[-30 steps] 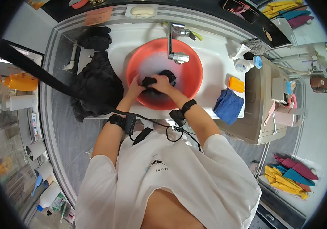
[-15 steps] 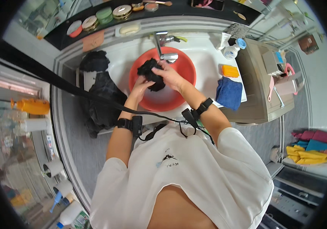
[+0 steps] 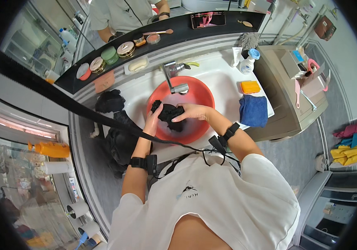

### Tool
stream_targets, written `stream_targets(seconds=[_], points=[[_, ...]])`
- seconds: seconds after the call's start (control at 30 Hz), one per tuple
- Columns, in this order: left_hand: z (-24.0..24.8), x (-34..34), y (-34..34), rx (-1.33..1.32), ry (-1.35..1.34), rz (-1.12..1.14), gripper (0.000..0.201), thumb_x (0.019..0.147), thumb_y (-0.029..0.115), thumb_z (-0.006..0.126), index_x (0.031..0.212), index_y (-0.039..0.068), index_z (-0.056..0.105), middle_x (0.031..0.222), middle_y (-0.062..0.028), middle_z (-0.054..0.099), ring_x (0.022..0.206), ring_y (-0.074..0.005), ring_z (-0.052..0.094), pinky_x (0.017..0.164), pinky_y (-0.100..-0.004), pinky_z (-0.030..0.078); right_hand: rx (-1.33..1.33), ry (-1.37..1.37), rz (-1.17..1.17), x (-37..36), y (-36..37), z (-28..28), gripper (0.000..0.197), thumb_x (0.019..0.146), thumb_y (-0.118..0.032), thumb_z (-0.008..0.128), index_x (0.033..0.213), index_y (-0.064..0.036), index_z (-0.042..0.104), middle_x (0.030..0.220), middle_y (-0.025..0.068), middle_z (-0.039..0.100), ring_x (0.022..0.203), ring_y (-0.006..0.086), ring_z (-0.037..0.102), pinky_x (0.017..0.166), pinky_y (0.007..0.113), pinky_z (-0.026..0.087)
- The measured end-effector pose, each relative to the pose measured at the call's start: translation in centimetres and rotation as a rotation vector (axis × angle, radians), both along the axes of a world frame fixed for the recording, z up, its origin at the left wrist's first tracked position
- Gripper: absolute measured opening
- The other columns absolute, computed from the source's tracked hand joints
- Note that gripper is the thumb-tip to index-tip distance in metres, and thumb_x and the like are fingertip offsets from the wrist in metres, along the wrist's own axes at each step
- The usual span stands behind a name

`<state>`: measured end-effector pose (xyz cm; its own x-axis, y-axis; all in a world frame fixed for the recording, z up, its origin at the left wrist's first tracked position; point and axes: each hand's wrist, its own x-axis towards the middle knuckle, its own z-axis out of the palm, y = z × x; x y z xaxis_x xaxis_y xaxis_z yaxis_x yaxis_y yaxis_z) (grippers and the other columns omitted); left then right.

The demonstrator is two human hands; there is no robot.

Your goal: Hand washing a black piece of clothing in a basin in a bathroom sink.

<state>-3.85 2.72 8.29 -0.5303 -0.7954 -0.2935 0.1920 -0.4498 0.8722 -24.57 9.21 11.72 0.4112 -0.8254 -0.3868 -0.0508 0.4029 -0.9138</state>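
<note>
A bunched black cloth (image 3: 170,113), wet by its look, is held between my two hands over a red basin (image 3: 207,98); its exact kind does not show. My left hand (image 3: 154,119) grips the cloth's left side, thumb up along it. My right hand (image 3: 191,111) pinches the right side between thumb and fingers. Cloudy water (image 3: 191,97) lies in the basin, and the cloth's lower end hangs down to it. The basin stands in a white sink (image 3: 225,68), under a chrome faucet (image 3: 174,79) whose spout reaches over the rim.
More black fabric (image 3: 122,143) drapes over the sink's left side. To the right lie a folded blue cloth (image 3: 253,111), an orange soap bar or sponge (image 3: 250,86) and a pump bottle (image 3: 248,63). A black shelf (image 3: 182,33) with cosmetics and a phone (image 3: 208,20) runs behind.
My view has tilted up, so the basin and shelf sit lower in the picture. My hands have spread apart slightly, and the cloth between them is stretched wider.
</note>
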Motion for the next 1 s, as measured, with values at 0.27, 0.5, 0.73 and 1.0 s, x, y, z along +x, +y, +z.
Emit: stream_targets(seconds=[0.27, 0.5, 0.73, 1.0], points=[[4.2, -0.6, -0.6, -0.525, -0.384, 0.022, 0.035, 0.094, 0.028, 0.053, 0.116, 0.000, 0.053, 0.103, -0.0034, 0.057, 0.098, -0.0128, 0.050, 0.091, -0.0267, 0.038, -0.004, 0.032, -0.235, -0.6, 0.1, 1.5, 0.059, 0.070, -0.036, 0.079, 0.110, -0.0028, 0.053, 0.104, 0.0078, 0.055, 0.102, 0.0171, 0.049, 0.088, 0.028, 0.037], [5.4, -0.7, -0.6, -0.329, -0.194, 0.039, 0.036, 0.095, 0.030, 0.052, 0.118, 0.003, 0.051, 0.102, -0.0041, 0.058, 0.096, -0.0124, 0.053, 0.087, -0.0283, 0.042, 0.102, -0.003, -0.256, -0.9, 0.2, 0.5, 0.065, 0.069, -0.028, 0.080, 0.120, -0.0094, 0.045, 0.117, 0.0087, 0.048, 0.099, 0.0160, 0.049, 0.074, 0.024, 0.040], [6.2, -0.8, 0.0, -0.217, -0.105, -0.014, 0.039, 0.094, 0.036, 0.052, 0.121, 0.007, 0.049, 0.105, -0.0018, 0.058, 0.097, -0.0115, 0.055, 0.083, -0.0282, 0.044, -0.266, 0.052, -0.089, 0.7, 1.1, 0.3, 0.100, 0.065, -0.021, 0.083, 0.142, -0.0073, 0.020, 0.130, 0.0182, 0.041, 0.094, 0.0209, 0.055, 0.066, 0.027, 0.047], [6.3, 0.3, 0.7, -0.207, -0.134, -0.047, 0.044, 0.094, 0.040, 0.050, 0.123, 0.007, 0.048, 0.109, -0.0051, 0.058, 0.098, -0.0146, 0.058, 0.085, -0.0312, 0.045, -0.101, 0.089, -0.052, -0.2, 0.5, -0.5, 0.059, 0.074, -0.021, 0.077, 0.121, -0.0031, 0.047, 0.107, 0.0091, 0.054, 0.096, 0.0175, 0.056, 0.068, 0.028, 0.054]])
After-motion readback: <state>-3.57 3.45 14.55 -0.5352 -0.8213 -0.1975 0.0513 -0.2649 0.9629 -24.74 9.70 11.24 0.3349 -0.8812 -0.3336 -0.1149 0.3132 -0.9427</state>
